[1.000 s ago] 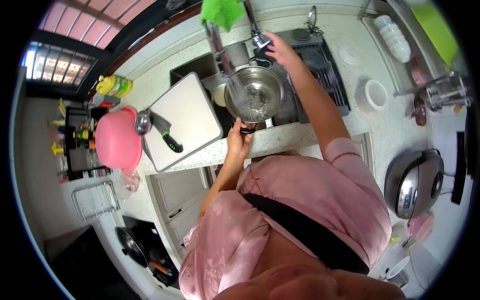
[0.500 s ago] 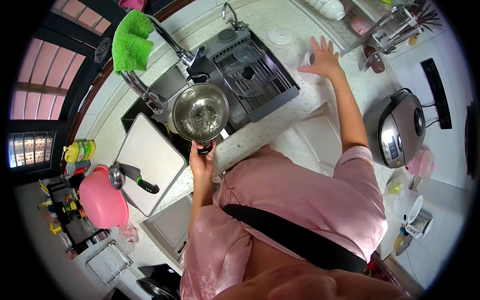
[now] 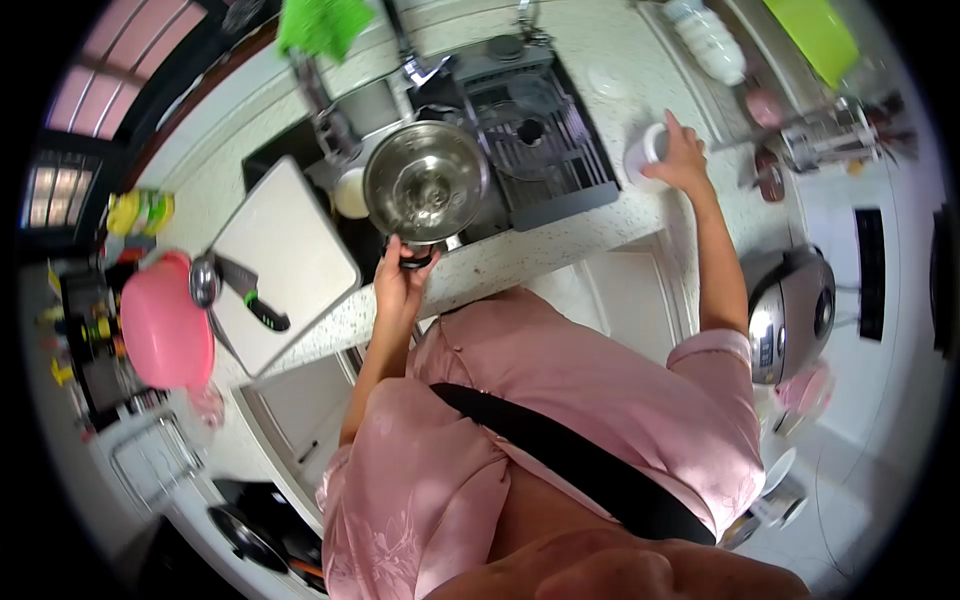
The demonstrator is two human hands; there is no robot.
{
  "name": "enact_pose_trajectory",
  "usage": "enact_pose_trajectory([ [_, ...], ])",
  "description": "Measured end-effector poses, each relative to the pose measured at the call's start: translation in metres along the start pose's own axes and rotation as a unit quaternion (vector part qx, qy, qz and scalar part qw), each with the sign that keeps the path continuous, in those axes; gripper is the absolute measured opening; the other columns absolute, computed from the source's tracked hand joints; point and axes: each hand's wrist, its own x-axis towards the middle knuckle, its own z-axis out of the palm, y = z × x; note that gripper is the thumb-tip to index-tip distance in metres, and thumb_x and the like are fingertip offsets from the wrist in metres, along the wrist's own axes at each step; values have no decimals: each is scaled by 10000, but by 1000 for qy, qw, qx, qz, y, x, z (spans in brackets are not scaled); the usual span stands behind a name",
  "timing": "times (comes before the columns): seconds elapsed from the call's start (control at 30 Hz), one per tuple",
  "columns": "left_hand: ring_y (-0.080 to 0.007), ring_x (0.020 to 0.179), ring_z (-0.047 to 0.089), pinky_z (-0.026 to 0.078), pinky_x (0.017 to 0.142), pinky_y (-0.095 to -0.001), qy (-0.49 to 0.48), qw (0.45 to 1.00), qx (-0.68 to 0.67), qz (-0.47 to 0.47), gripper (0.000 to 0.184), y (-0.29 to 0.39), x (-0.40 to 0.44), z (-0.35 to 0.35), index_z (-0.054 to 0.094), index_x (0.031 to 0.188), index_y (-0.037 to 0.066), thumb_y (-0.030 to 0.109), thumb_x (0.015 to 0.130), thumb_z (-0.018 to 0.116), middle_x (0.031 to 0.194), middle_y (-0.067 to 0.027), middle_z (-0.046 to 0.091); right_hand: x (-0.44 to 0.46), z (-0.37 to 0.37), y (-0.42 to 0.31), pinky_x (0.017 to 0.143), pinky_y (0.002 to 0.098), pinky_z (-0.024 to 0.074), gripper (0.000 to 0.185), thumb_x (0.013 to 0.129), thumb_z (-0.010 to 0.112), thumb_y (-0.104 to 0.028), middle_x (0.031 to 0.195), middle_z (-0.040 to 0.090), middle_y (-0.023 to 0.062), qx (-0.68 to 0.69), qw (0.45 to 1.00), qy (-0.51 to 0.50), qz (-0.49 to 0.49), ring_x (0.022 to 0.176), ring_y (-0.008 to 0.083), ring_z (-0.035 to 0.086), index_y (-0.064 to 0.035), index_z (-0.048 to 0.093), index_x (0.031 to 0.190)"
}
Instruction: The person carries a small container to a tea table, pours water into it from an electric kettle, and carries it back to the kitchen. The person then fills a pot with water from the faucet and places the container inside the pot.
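Note:
A steel pot (image 3: 425,185) with clear liquid in it is over the sink, and my left hand (image 3: 402,280) is closed on its black handle. My right hand (image 3: 682,158) is at a white round container (image 3: 645,150) on the counter, thumb and fingers curved around its right side. Left of the pot, a round pale item (image 3: 352,193) shows in the sink. A white cutting board (image 3: 285,265) lies across the sink's left edge, bearing a knife (image 3: 255,298) with a black and green handle and a steel ladle or bowl (image 3: 205,282).
The faucet (image 3: 425,72) stands behind the pot, with a green cloth (image 3: 325,25) on its spout. A grey drying rack (image 3: 540,140) holds a glass lid. At left is a pink basin (image 3: 168,320); at right, a rice cooker (image 3: 792,315) and a dish shelf (image 3: 750,85).
My right hand has moved from the faucet to the white container and closed around its side. The running water has stopped. My left hand still holds the pot. The view has shifted.

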Motion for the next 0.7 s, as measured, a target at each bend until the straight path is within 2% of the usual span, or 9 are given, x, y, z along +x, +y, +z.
enact_pose_trajectory([
  [0.13,-253,906,598,500,853,-483,-6,1000,20,0,302,1,-1,1,484,698,96,293,920,535,895,-101,598,-16,-26,-35,934,500,386,1079,463,768,-267,1259,391,168,-2,998,15,-64,1131,419,390,-235,262,1415],
  [0.23,-240,891,626,548,773,-453,6,1000,5,0,313,3,-4,6,519,686,61,265,922,536,863,-111,622,-32,-58,-72,933,463,395,1066,461,768,-240,1227,412,160,-16,993,21,-118,1105,389,409,-225,283,1410],
  [0.3,-237,887,629,553,759,-443,1,1000,4,1,313,3,-4,5,519,686,60,265,921,539,862,-110,623,-43,-75,-98,973,418,364,1041,476,758,-217,1224,418,163,39,976,12,-215,1100,390,414,-192,297,1408],
  [0.33,-235,882,631,559,745,-433,-7,1000,4,0,313,3,-3,5,520,686,59,266,919,541,862,-110,624,-47,-80,-112,973,418,364,1041,476,758,-217,1224,418,163,38,975,12,-217,1100,390,414,-192,297,1408],
  [0.4,-231,870,634,562,738,-423,-6,1000,10,1,314,4,-4,7,518,683,59,265,919,542,866,-111,625,-54,-86,-141,980,403,357,1026,483,759,-216,1221,418,169,64,954,-7,-293,1090,385,418,-182,306,1403],
  [0.47,-227,858,636,565,731,-413,-4,1000,13,4,316,3,-3,6,517,679,59,264,919,542,870,-113,626,-61,-84,-170,980,409,356,1024,486,759,-227,1219,416,170,70,941,-14,-329,1091,380,414,-182,304,1403],
  [0.57,-267,910,624,563,765,-420,-7,1000,10,6,304,-3,3,-3,502,711,58,272,925,526,858,-104,604,-65,-67,-211,954,430,370,1019,496,756,-268,1218,414,169,65,912,-16,-404,1090,373,412,-176,299,1402],
  [0.63,-269,861,633,565,761,-422,-2,1000,-13,19,312,-6,6,-7,501,701,53,271,923,531,836,-103,593,-67,-49,-236,928,445,385,1016,502,751,-298,1219,413,167,52,893,-10,-446,1088,371,413,-169,296,1401],
  [0.7,-270,806,637,567,757,-422,13,999,-26,32,326,-6,6,-5,481,679,54,265,922,531,810,-111,584,-69,-32,-259,938,451,374,1004,516,744,-307,1226,398,173,53,878,-49,-473,1097,369,391,-196,288,1404],
])
